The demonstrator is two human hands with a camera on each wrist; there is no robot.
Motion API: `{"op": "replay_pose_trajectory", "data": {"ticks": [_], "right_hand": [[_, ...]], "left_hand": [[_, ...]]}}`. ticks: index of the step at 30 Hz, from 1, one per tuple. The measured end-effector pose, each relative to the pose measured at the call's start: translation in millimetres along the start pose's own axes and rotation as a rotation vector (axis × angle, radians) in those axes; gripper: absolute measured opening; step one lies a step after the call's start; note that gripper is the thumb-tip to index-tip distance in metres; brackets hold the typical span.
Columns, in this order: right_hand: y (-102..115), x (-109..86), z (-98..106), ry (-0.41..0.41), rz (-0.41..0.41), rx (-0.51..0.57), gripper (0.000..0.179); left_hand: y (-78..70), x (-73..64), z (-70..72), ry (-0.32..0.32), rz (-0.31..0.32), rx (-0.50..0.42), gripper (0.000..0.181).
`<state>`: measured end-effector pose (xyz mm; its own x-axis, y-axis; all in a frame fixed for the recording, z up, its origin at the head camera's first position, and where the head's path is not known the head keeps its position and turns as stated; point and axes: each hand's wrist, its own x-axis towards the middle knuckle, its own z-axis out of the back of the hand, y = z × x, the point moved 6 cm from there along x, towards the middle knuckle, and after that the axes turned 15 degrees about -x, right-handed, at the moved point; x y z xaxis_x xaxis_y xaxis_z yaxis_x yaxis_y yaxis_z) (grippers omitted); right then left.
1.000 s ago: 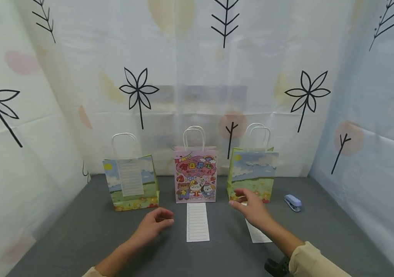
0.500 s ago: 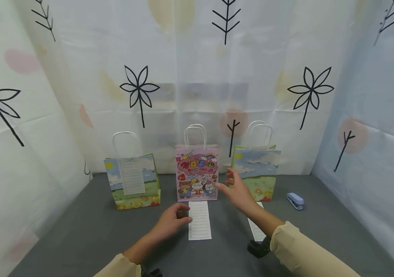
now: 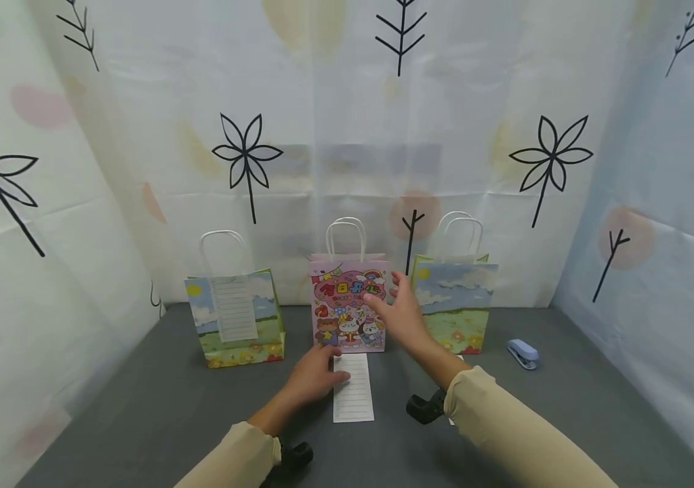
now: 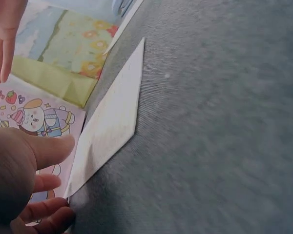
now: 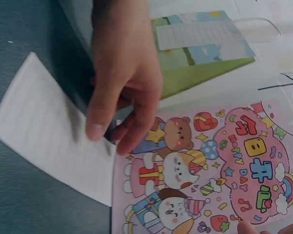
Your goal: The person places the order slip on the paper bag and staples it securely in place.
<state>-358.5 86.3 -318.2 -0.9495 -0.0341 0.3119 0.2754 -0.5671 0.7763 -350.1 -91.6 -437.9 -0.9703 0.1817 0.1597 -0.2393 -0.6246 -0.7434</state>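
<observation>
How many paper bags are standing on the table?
3: a landscape-print bag on the left, a pink cartoon bag in the middle, and another landscape-print bag on the right, partly behind the right hand.

The head view faces forward and down — both wrist views, far closer, share the pink bag [image 3: 345,310].

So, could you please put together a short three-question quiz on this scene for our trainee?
1. How many white-handled paper bags stand on the dark grey tabletop?
2. True or false: in the head view, the small pale blue stapler lies to the right of all the bags.
3. Which hand is nearer the top of the pink cartoon-print paper bag: A) left, B) right, C) both level?

Key:
1. Three.
2. True.
3. B: the right hand is at its right edge, the left hand near its bottom.
</observation>
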Motion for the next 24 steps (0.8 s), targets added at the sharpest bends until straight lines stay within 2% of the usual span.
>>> {"op": "replay_pose_trajectory", "data": {"ticks": [3, 7, 11, 20, 24], "right_hand": [[3.1, 6.0, -0.3, -0.012, -0.019, 0.003, 0.079], [4.0, 15.1, -0.2, -0.028, -0.063, -0.044, 0.081], [5.3, 24.7, -0.5, -0.043, -0.096, -0.065, 0.083], [11.8, 44.6, -1.0, -0.071, -0.051, -0.145, 0.082], [11.3, 50.7, -2.5, -0.062, -0.049, -0.132, 0.079]], "left_hand": [[-0.7, 4.3, 0.1, -0.021, 0.029, 0.023, 0.046], [-0.7, 7.8, 1.3, -0.051, 0.057, 0.053, 0.043], [-2.4, 9.3, 2.7, -0.047, 0.081, 0.074, 0.040], [-6.7, 11.8, 7.6, -0.020, 0.082, 0.030, 0.035], [-5.3, 12.8, 8.0, -0.010, 0.093, 0.029, 0.034]]}}
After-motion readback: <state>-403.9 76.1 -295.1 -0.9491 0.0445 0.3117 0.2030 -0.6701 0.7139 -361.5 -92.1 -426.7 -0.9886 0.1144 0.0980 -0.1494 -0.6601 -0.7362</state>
